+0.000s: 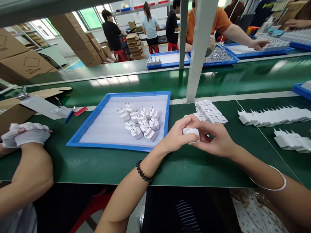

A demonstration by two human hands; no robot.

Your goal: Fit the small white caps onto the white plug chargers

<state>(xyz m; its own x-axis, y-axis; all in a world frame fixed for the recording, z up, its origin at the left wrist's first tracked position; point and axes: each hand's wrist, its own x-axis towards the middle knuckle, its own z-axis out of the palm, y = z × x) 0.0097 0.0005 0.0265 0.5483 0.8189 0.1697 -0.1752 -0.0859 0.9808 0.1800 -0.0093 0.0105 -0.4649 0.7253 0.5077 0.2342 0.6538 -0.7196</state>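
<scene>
Both hands are up at the middle of it now, over the green, smooth-topped bench (184, 168), just off the right edge of the blue-rimmed, white-lined shallow tray (109, 147). Between them sits a small, rounded, glossy white plastic block (191, 133). The left hand (176, 134) grips it, thumb laid across the near face, fingers curled round the far side; the right hand (220, 139) closes in from the right, its fingers bent against the block, though their exact hold is partly hidden.

How does it handle? Light, by the look of it, and stiff: a hard shell that shouldn't give under a squeeze. That gloss could make it slippery, so flat sides between thumb and fingers look the sure hold. And watch for pins! The white plastic two-pin plugs (143, 119), piled toward the tray's right edge, show slim prongs, likely the fragile part; whether the held one has them, I can't tell.

Beyond the hands, toward the bench's far edge, a packed group of white rounded-square blocks (209, 111); off to the right, a long row of white pronged plugs (274, 116).
</scene>
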